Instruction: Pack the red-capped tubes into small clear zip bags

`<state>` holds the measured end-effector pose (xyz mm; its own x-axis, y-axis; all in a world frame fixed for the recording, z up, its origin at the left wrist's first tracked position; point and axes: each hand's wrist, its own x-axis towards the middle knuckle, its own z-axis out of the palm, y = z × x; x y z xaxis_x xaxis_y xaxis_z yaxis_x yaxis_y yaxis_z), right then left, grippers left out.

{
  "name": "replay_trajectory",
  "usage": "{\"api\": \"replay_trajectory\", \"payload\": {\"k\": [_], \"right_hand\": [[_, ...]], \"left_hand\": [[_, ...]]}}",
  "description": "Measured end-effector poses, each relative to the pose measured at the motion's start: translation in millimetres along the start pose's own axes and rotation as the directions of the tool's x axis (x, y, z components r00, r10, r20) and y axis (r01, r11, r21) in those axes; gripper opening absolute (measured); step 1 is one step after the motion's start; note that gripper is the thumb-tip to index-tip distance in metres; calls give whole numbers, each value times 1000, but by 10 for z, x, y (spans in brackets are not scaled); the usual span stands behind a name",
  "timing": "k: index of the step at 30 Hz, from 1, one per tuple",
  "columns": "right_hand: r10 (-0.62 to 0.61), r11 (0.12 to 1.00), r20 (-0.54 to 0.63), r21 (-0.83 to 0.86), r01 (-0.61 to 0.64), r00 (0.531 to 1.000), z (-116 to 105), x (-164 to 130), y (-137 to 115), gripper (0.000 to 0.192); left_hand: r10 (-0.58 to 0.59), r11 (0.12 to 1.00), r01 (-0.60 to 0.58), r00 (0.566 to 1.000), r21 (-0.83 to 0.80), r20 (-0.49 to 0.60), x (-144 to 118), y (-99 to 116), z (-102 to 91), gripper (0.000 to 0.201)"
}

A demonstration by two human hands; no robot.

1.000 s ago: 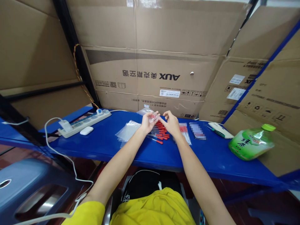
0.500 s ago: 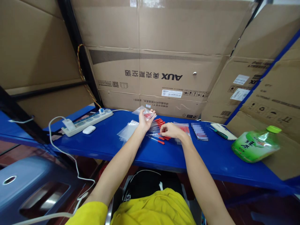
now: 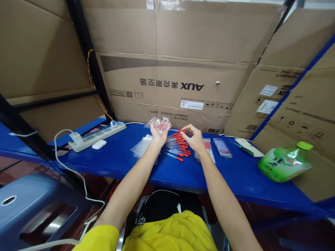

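My left hand (image 3: 158,136), palm up and fingers curled, holds a clear plastic bag (image 3: 150,123) with small red pieces showing in or behind it. With thumb and forefinger my right hand (image 3: 195,139) pinches the red end of a thin clear stick (image 3: 176,130) at the far side of a fanned pile. Several more red-tipped clear sticks (image 3: 180,143) lie between my hands. Left of them, flat clear bags (image 3: 143,146) are stacked under my left wrist. Beside my right wrist lie clear bags with red contents (image 3: 208,149).
On the blue table (image 3: 235,181) stand a power strip (image 3: 101,134), a white case (image 3: 99,144), a phone (image 3: 222,147), a green-handled tool (image 3: 246,149) and a green bottle (image 3: 285,162). Cardboard (image 3: 167,69) walls the back. A grey-blue stool (image 3: 39,195) is at the left.
My right hand has moved from the near part of the pile to its far side, where it now pinches a red end. My left hand has shifted slightly left with the bag.
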<state>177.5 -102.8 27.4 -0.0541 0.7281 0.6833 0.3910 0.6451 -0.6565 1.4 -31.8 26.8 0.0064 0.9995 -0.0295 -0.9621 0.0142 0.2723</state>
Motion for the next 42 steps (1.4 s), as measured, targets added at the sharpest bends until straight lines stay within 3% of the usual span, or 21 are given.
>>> {"api": "replay_trajectory", "payload": {"k": [9, 13, 17, 26, 32, 39, 42], "right_hand": [[65, 997, 168, -43, -58, 984, 244, -59, -81, 23], [105, 994, 124, -13, -105, 987, 284, -60, -43, 26], [146, 985, 77, -109, -137, 986, 288, -66, 20, 26], [72, 997, 91, -14, -71, 993, 307, -64, -16, 23], [89, 991, 51, -109, -83, 995, 329, -61, -6, 14], [109, 971, -69, -207, -121, 992, 353, -81, 23, 16], [134, 958, -60, -248, -144, 989, 367, -91, 13, 16]], "left_hand": [[-88, 992, 78, 991, 103, 101, -122, -222, 9, 35], [-112, 983, 92, 987, 160, 116, -169, -267, 13, 34], [-192, 962, 167, 976, 217, 100, -234, -312, 32, 39], [-274, 931, 243, 958, 272, 82, -249, -301, 21, 42], [-309, 921, 269, 945, 281, 111, -246, -367, -1, 40], [-356, 904, 322, 931, 280, 77, -297, -377, 46, 43], [-362, 898, 326, 929, 297, 75, -309, -382, 58, 44]]}}
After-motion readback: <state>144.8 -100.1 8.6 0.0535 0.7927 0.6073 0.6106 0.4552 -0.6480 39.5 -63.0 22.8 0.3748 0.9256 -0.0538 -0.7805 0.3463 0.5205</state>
